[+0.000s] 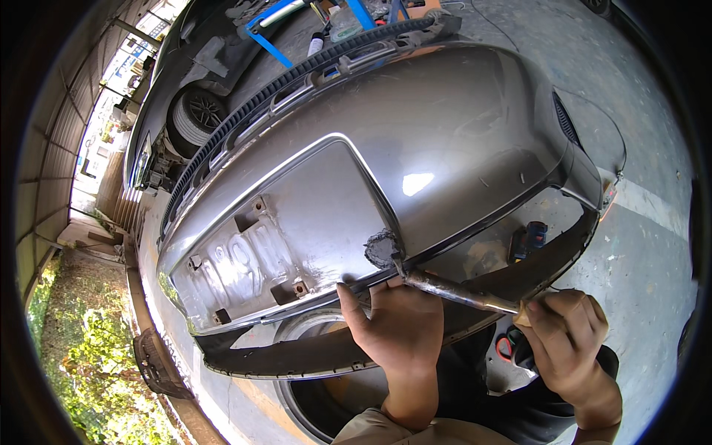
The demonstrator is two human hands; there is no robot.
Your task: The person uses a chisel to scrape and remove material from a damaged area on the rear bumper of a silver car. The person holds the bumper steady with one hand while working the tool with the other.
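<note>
A grey car bumper point(460, 111) lies across the floor before me, its recessed panel facing up. At that panel's near corner is a rough black patch point(382, 248). My right hand point(567, 337) is closed round the wooden handle of a soldering iron point(467, 293), whose long metal shaft points left. The iron's tip is at the patch's lower right edge; contact is hard to make out. My left hand point(404, 326), palm up, holds the bumper's near edge from below. Its fingertips are hidden behind that edge and its thumb is stretched out to the left.
A blue and black power tool point(530, 237) shows through the bumper's opening. A tyre point(334, 404) lies under the near side, and red-handled pliers or scissors point(506, 347) are by my right arm. A car wheel point(196, 119) and a blue metal frame point(271, 48) stand behind. A cable point(619, 133) crosses the floor.
</note>
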